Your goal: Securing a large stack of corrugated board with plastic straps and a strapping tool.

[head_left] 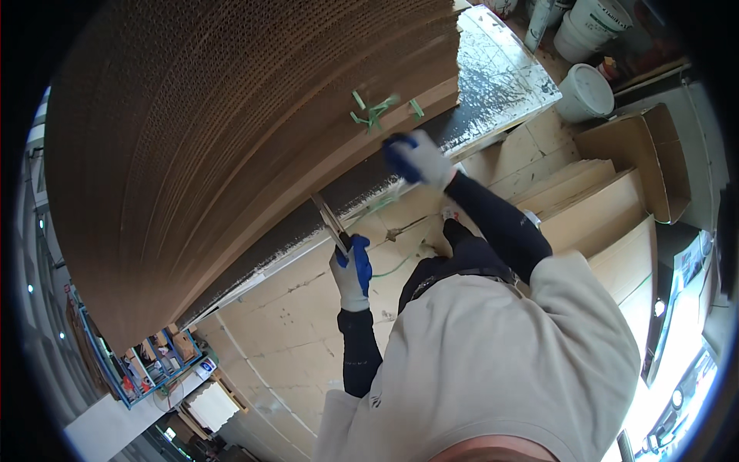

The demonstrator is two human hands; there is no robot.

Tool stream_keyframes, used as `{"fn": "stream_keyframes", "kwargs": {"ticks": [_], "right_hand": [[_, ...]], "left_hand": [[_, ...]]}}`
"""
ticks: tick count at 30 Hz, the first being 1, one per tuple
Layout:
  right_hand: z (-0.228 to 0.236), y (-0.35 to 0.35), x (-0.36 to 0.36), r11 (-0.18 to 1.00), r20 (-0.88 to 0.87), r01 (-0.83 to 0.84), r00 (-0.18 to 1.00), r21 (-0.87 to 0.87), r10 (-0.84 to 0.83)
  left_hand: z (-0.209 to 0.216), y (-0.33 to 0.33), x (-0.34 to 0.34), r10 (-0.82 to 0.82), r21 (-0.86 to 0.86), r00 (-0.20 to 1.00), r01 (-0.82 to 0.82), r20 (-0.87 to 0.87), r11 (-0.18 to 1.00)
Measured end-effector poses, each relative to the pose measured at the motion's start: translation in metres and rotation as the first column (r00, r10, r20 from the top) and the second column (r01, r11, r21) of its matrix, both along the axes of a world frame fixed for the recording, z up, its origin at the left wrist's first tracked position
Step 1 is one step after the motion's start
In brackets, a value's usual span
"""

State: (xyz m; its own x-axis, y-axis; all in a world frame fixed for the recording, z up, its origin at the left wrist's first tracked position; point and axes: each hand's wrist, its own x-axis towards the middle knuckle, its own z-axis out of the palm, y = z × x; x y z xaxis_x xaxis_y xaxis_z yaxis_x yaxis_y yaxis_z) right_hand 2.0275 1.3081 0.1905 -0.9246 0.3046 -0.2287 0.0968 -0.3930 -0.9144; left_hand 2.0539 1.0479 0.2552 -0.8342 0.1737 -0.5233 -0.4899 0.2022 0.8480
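My left hand, in a white glove with a blue palm, is closed around a long, narrow, flat tool whose kind I cannot make out. The tool points up toward the lower edge of a tall stack of corrugated cardboard sheets. My right hand, gloved the same way, is blurred by motion beside the stack's near side, so its fingers do not show clearly. Just beyond it, short pieces of green strap lie against the cardboard. Under the stack is a dark, paint-worn table.
White buckets stand at the far right. Open cardboard boxes and flat cardboard lie along the right. More green strap is on the tiled floor. A blue-edged rack of small items is at the lower left.
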Motion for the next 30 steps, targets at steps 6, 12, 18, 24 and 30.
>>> {"fn": "stream_keyframes", "kwargs": {"ticks": [6, 12, 18, 24, 30], "right_hand": [[-0.051, 0.058, 0.025, 0.914, 0.102, 0.258, 0.966, -0.313, -0.238], [-0.01, 0.033, -0.017, 0.977, -0.064, 0.066, 0.995, -0.201, -0.081], [-0.008, 0.035, -0.067, 0.98, -0.162, -0.151, 0.978, -0.133, 0.128], [-0.01, 0.026, -0.074, 0.999, -0.007, -0.017, 1.0, -0.032, 0.017], [-0.012, -0.006, -0.089, 0.947, -0.065, 0.283, 0.959, 0.151, -0.276]], "left_hand": [[-0.029, -0.001, -0.007, -0.299, -0.009, 0.913, 0.309, -0.278, 0.951], [-0.056, -0.028, 0.033, -0.335, -0.112, 0.857, 0.317, -0.392, 0.942], [-0.087, -0.085, 0.102, -0.208, -0.05, 0.87, 0.208, -0.446, 0.977], [-0.092, -0.154, 0.158, 0.069, 0.174, 0.994, -0.053, -0.087, 0.983], [-0.074, -0.167, 0.178, 0.222, 0.143, 0.975, -0.222, 0.018, 0.965]]}}
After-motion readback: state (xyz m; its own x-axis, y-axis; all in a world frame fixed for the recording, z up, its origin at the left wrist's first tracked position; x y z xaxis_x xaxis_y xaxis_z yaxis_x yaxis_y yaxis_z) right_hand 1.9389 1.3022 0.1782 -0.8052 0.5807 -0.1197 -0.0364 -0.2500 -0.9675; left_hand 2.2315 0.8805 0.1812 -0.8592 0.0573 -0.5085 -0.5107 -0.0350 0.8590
